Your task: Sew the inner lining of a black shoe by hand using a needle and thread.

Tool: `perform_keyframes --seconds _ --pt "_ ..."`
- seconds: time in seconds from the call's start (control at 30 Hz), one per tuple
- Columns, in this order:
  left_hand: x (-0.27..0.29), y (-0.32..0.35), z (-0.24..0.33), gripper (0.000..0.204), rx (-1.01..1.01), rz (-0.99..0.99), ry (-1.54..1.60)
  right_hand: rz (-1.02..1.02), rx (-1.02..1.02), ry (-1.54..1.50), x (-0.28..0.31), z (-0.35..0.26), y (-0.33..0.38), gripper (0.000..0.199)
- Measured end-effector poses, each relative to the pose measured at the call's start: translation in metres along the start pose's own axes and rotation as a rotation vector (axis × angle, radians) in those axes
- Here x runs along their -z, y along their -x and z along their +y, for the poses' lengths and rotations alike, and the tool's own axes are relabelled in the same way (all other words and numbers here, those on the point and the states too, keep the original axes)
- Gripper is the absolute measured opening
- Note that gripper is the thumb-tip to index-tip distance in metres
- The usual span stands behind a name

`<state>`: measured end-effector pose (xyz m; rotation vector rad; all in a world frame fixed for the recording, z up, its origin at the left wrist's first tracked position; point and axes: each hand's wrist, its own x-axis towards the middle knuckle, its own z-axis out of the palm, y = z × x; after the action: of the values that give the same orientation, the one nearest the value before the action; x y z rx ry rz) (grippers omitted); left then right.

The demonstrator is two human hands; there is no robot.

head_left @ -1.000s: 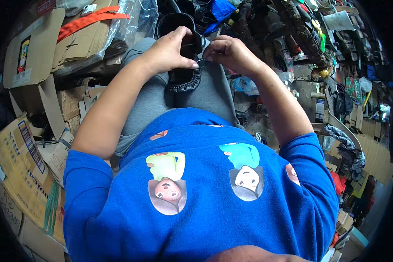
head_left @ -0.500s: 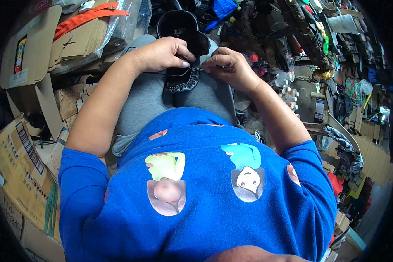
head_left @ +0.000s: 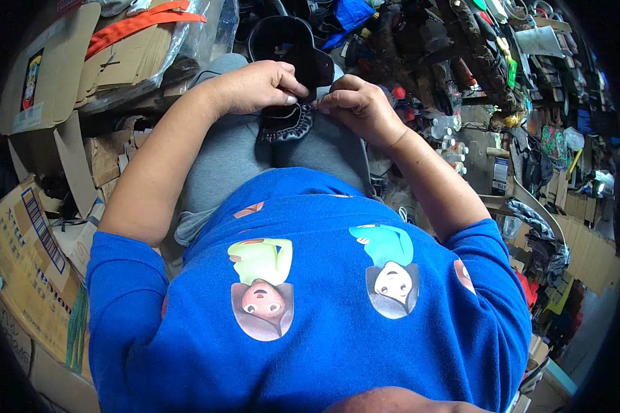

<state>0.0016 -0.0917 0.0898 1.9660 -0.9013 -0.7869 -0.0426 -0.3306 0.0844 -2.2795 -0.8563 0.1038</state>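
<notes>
Black gathered piece (head_left: 287, 129): left hand (head_left: 258, 86), earlier spread, now pinches it; right hand (head_left: 362, 107) is pinched, contents unclear.

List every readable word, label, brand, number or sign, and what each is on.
Not copying wording; locations only:
Yellow box, lower left: large lettering, blue-framed print.
Box below it: black handwriting.
Pale flap: faint marks, unreadable.
Carton, upper left: label too small.
Pack, right: too small.
Black gathered piece: none visible.
Elsewhere: too small or blurred.
</notes>
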Motion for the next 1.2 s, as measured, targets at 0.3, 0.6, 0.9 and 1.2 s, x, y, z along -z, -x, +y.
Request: perform_keyframes --seconds 0.3,0.6,0.9,1.2 --pt "0.002 0.000 -0.001 0.033 -0.021 -0.016 0.032 -0.002 -0.024 -0.073 0.000 0.001 -0.003 0.020" --pt "0.002 -0.001 -0.002 0.037 0.008 -0.062 -0.009 -0.036 -0.001 0.039 0.004 -0.012 -0.004 0.022" --pt "0.001 -0.004 -0.001 0.032 -0.001 -0.100 -0.026 -0.172 0.100 0.531 0.012 -0.053 -0.017 0.013" --pt "0.004 -0.018 -0.016 0.026 -0.058 0.249 -0.184 -0.286 0.065 0.519 0.010 -0.039 -0.021 0.014"
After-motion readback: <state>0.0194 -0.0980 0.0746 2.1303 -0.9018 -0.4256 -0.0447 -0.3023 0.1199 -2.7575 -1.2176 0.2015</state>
